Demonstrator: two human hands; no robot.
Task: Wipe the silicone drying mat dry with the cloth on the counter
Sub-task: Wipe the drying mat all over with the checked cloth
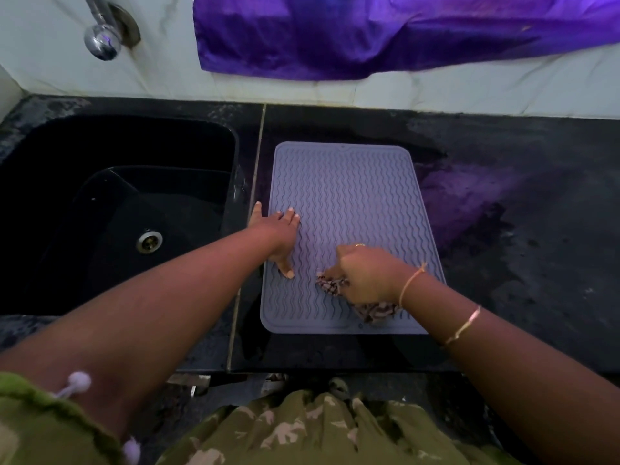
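A grey silicone drying mat with wavy ridges lies flat on the black counter, just right of the sink. My left hand rests flat on the mat's left edge, fingers spread, holding nothing. My right hand is closed around a bunched brown-and-white patterned cloth and presses it onto the mat's near right part. Pieces of the cloth stick out on both sides of the hand; the rest is hidden under it.
A deep black sink with a metal drain lies left of the mat. A chrome tap juts from the white wall above it. A purple fabric hangs on the wall behind. The counter to the right looks wet and streaked.
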